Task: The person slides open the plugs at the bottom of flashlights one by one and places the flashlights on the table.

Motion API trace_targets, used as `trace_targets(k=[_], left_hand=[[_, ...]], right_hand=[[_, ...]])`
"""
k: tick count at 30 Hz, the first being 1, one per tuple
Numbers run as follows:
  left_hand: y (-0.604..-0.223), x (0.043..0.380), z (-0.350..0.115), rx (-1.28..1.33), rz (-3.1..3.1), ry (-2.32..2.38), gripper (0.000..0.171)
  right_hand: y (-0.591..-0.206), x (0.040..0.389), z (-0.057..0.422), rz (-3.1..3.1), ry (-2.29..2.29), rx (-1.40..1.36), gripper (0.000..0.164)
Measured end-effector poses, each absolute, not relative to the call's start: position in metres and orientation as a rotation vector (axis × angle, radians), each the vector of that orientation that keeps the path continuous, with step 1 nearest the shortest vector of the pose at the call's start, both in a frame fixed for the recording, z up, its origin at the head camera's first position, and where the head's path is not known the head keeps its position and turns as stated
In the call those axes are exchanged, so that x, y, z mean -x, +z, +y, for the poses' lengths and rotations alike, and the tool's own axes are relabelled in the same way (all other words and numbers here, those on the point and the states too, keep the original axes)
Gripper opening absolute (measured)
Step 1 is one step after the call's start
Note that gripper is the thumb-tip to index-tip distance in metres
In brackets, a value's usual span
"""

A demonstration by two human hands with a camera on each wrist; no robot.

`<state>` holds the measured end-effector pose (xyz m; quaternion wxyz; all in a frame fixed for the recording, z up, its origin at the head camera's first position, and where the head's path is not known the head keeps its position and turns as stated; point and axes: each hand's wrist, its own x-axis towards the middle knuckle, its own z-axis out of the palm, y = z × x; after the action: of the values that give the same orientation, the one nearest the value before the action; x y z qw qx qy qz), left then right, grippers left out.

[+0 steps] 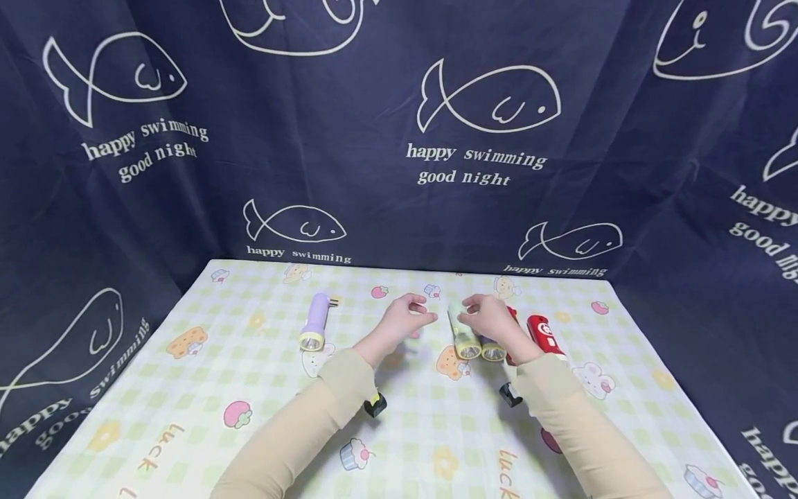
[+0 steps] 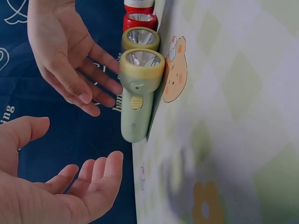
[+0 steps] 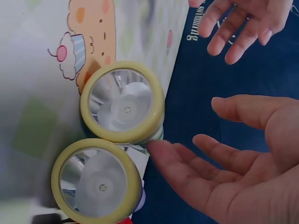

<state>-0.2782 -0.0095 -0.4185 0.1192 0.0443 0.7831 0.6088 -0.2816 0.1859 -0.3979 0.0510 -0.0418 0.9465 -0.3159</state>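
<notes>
- A person's right hand (image 1: 491, 319) reaches to the row at the right, thumb apart from the loosely bent fingers, gripping nothing; whether a fingertip touches the green flashlight (image 2: 140, 91) cannot be told.
- The left hand (image 1: 400, 322), relaxed, with a wide gap between thumb and fingers, hangs beside it over the table, holding nothing.
- The green flashlight lies at the row's inner end, its lens toward the person, beside a second yellow-rimmed flashlight (image 1: 492, 352) with a sliver of purple casing.
- Beyond it sit a partly hidden red flashlight (image 2: 140, 19) and an outer red flashlight (image 1: 541, 336).
- Well apart at left lies a lavender flashlight (image 1: 318, 313), two plug prongs (image 1: 334, 302) jutting from its far end.
- The step in hand looks like placing or lining up the flashlights by hand; any lift of the green one would call for thumb and fingers closing around its barrel without nudging its neighbor.
- "Happy swimming good night" repeats across the navy curtain (image 1: 374, 138); "luck" reads on the checked tablecloth (image 1: 249, 457). The outer red flashlight's white emblem (image 1: 545, 328) is too small to read.
</notes>
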Motion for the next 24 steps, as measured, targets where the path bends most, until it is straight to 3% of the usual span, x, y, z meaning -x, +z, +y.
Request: trace_targets(k=[24], left_hand=[[-0.448,0.290,0.037,-0.001,2.128,1.792,0.056]], right_hand=[[-0.411,0.291,0.185,2.828,-0.698,0.034,0.057]])
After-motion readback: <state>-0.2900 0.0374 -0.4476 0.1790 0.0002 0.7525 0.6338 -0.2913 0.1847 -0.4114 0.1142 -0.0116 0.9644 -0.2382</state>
